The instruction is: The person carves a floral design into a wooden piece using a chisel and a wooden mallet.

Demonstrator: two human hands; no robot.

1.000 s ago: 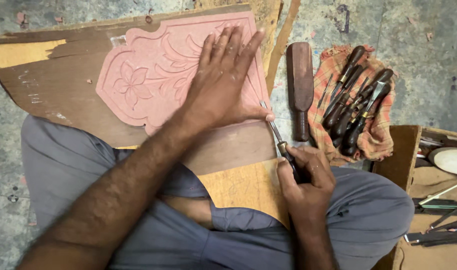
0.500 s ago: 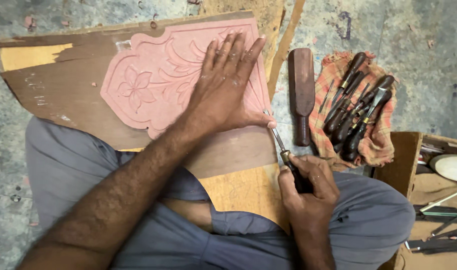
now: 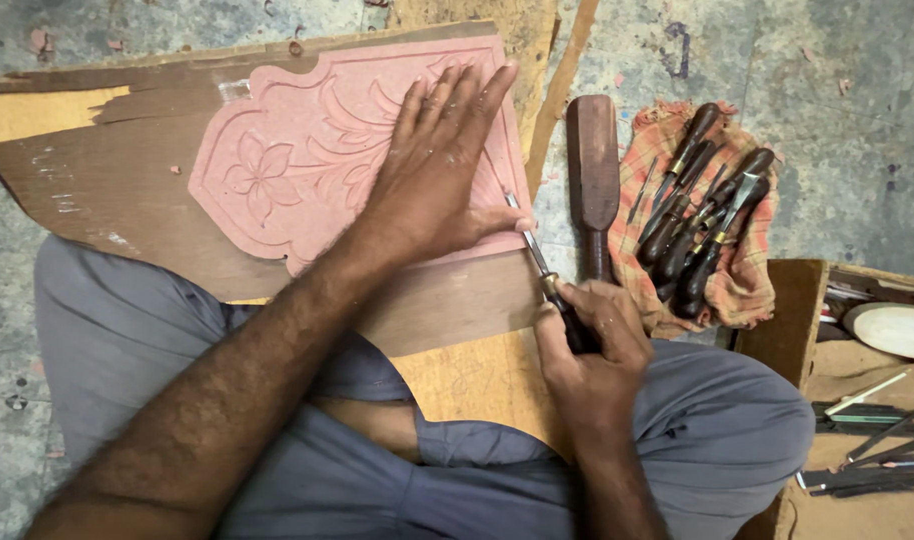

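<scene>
Firmly, the right hand [image 3: 589,345] wraps its fingers around the dark handle of a chisel [image 3: 547,278], whose blade runs up and left from the fist to the lower right edge of the pink carved panel [image 3: 277,170]. Beside the blade tip, the left hand [image 3: 439,170] lies flat on the panel, fingers spread wide, thumb just beside the steel. Right of the fingers lie a wooden mallet [image 3: 592,170] and a checked cloth [image 3: 747,280] of spare chisels.

Pink carved floral panel [image 3: 287,170] flat on board; thin chisel [image 3: 537,255] tip at panel's right edge.
</scene>
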